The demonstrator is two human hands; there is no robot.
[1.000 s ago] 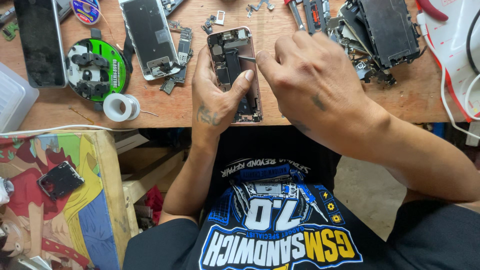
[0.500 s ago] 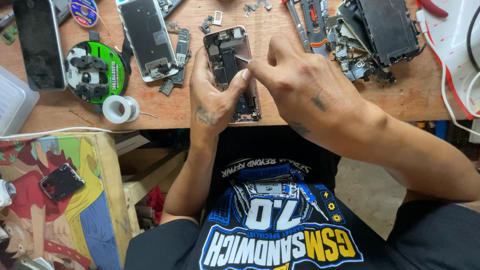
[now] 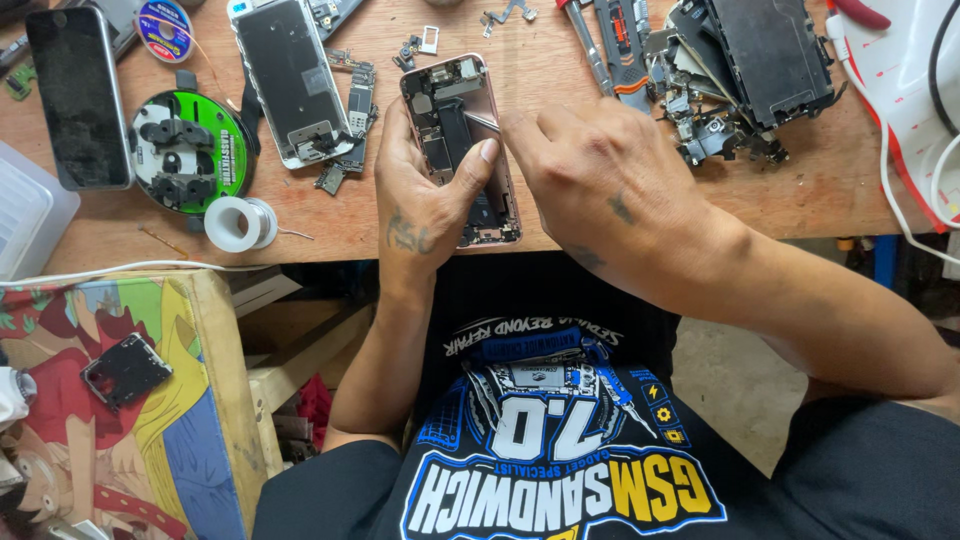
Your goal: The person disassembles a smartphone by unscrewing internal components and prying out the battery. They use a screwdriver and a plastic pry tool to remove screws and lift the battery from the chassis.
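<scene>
Centre frame, the left hand [image 3: 425,195] gripped the opened phone [image 3: 462,140] from its left edge, thumb across it; the right hand [image 3: 600,185] pinched tweezers [image 3: 483,121] over its upper right.

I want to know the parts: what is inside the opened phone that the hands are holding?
Inside the opened phone show a dark battery-like block and small metal parts near its top. The left hand covers one side, and the right hand holds a thin metal tool into it.
</scene>
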